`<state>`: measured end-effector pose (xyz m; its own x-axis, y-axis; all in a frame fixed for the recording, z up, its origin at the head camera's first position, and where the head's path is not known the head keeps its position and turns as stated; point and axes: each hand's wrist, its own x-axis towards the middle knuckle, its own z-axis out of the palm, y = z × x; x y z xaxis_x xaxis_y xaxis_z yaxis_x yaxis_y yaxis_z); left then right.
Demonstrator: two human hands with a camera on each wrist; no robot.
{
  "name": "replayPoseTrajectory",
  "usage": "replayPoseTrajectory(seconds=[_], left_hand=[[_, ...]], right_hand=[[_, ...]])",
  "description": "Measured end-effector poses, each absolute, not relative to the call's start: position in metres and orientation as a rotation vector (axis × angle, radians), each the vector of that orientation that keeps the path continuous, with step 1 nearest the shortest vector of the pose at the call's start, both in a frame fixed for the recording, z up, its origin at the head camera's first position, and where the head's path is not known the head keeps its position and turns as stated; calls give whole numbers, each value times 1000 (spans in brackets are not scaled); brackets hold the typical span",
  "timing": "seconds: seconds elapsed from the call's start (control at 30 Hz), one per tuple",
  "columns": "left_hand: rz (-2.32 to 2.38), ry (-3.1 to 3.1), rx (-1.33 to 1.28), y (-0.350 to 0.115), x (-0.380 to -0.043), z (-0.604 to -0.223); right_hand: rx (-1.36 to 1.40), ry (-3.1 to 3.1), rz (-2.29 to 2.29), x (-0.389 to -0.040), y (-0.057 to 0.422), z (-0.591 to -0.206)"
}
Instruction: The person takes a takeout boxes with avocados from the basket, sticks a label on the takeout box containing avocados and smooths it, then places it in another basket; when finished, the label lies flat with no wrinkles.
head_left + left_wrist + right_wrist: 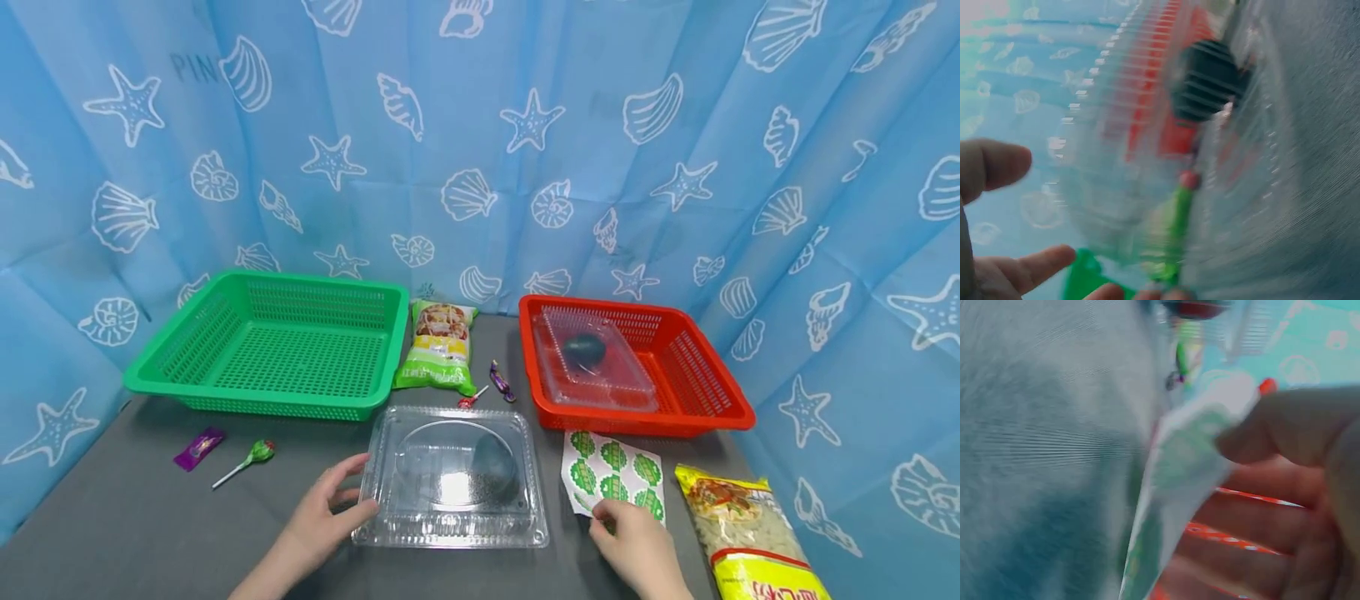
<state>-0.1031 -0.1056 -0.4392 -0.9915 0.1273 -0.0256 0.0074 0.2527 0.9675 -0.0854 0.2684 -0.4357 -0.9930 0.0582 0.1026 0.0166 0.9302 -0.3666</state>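
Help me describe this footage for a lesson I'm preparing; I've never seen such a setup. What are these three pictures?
There is no machine here: a person works bare-handed. The wide picture comes from a camera worn on the head, looking forward and down. The two blurry ones come from cameras on the left and right wrists.

On the grey table stand a green basket, a red basket with a clear box in it, and, nearer the person, a front box of clear plastic. A dark round thing shows through it. Sweets, a green packet and a yellow packet lie around.

The left hand is at the front box's left edge. The right hand pinches a sheet of green labels.
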Motion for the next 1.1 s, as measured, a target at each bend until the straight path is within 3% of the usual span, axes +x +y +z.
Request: replayPoseTrajectory(seconds=[0.13, 0.23, 0.37, 0.47, 0.67, 0.8, 1.1], left_hand=[[1700, 2806, 251, -109, -94, -424], [1806, 2896, 548, -105, -91, -409], [2004, 2547, 1035, -84, -88, -389], [1974, 2236, 1196, -61, -85, -377], [2003, 1846, 990, -33, -80, -369], [2113, 1778, 828, -36, -85, -369], [2143, 1649, 1055, -38, -86, -365]], right_hand=[[-302, -2641, 758, -74, 261, -417], [-348, -2310, 1021, -74, 248, -412], [-25, -2060, 1309, -74, 211, -397], [289, -2035, 1406, -69, 174, -376], [743, -2085, 1430, -67, 133, -359], [843, -2082, 1427, -70, 127, -357], [837, -2050, 1278, -81, 123, -350]])
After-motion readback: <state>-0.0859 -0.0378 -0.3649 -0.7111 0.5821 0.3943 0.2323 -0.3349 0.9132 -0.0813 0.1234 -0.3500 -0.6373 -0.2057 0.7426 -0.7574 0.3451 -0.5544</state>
